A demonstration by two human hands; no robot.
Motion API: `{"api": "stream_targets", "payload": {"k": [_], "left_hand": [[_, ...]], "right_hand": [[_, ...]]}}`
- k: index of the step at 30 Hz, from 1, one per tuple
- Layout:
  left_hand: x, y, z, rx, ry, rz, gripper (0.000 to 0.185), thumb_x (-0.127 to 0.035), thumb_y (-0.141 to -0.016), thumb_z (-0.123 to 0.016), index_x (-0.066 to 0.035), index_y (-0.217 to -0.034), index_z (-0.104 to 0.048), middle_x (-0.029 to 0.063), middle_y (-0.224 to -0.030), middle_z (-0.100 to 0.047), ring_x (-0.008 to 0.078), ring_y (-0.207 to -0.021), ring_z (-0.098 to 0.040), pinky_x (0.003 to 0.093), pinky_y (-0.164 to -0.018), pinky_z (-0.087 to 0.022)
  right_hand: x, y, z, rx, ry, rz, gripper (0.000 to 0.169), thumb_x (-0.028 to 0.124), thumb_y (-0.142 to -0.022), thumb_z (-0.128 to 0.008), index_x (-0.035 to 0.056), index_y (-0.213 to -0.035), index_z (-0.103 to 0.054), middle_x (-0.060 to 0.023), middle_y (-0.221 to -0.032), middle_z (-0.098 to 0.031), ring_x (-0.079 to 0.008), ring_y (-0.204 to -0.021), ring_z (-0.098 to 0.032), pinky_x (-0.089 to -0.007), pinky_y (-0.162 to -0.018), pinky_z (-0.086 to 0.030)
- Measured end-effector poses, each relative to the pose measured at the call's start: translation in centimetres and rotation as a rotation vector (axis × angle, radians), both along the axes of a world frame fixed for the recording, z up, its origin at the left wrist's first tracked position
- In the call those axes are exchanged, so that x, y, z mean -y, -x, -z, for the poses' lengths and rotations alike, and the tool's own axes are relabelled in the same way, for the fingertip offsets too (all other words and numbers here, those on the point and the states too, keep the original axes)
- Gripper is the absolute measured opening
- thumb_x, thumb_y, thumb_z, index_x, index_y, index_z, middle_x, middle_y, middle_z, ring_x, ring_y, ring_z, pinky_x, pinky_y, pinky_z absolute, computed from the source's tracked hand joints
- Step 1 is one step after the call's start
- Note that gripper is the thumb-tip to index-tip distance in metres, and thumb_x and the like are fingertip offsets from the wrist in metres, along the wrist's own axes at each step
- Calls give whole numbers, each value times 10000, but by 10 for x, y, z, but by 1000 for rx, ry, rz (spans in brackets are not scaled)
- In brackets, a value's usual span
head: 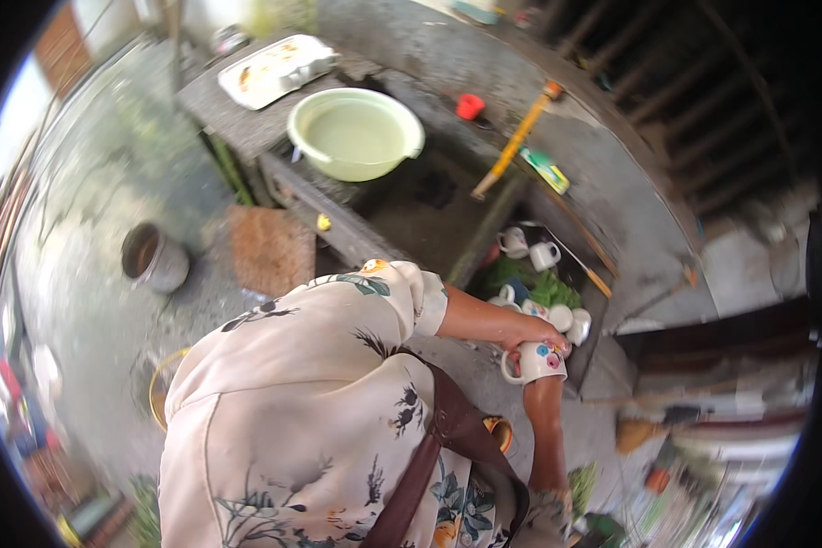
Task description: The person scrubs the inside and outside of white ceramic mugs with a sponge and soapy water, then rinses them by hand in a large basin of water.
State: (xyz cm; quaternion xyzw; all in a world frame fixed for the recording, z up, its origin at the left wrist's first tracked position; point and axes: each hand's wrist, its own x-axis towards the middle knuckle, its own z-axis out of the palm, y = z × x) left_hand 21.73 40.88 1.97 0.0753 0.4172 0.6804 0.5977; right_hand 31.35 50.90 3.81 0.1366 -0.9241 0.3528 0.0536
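Note:
My left hand (538,334) grips a white ceramic mug (538,363) with a blue and pink flower print. Its fingers wrap the mug's closed end, and the handle points toward my body. From below, my right forearm (545,404) reaches into the mug's mouth, so the right hand itself is hidden inside. Just beyond the left hand, several white mugs (579,327) lie in a concrete trough (592,301) beside green leaves (555,290). Two more mugs, a printed one (514,243) and a plain white one (544,256), lie farther back in it.
A pale green basin (356,133) of water stands on the concrete ledge, near a white egg carton (277,72). A yellow-handled tool (514,144), a red cup (470,106) and a green-yellow packet (546,170) lie along the trough's far side. A bucket (156,259) stands on the floor.

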Motion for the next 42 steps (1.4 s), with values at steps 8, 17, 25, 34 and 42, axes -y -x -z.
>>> {"api": "stream_targets", "payload": {"k": [8, 17, 25, 34, 42], "left_hand": [[35, -4, 29, 105, 31, -87, 289, -380, -712, -561, -99, -776, -545, 39, -634, -553, 178, -460, -549, 293, -274, -377], [42, 3, 21, 129, -3, -244, 251, -358, -703, -577, -129, -800, -539, 16, -642, -550, 177, -487, -548, 363, -357, -426], [81, 58, -1, -198, -251, -301, 244, -325, -719, -589, -134, -860, -534, -23, -691, -547, 76, -557, -539, 232, -396, -399], [154, 133, -14, -35, -37, -217, 197, -359, -692, -617, -173, -741, -573, -37, -624, -529, 117, -578, -509, 322, -504, -399], [213, 191, 2, -222, 42, -164, 275, -325, -687, -618, -138, -885, -576, -2, -748, -541, 114, -657, -524, 312, -493, -402]], "right_hand": [[-15, 4, 32, 0, -409, -371, 331, -28, -679, -448, -16, -1005, -507, -222, -983, -513, -389, -925, -474, -445, -795, -381], [17, 22, -2, -63, -380, -327, 371, -32, -667, -449, 11, -1031, -506, -207, -1010, -501, -365, -943, -465, -416, -807, -379], [58, 61, -2, 487, 1472, -94, 529, 100, -723, -504, -54, -1194, -317, -140, -1189, -400, -269, -1103, -403, -367, -955, -301], [144, 137, -26, 245, -358, 14, 588, 286, -583, -715, 21, -1058, -491, -177, -975, -542, -336, -932, -499, -371, -811, -384], [207, 189, 5, 340, 617, 120, 560, 339, -765, -557, 21, -1188, -372, -140, -1174, -427, -255, -1102, -406, -350, -911, -317]]}}
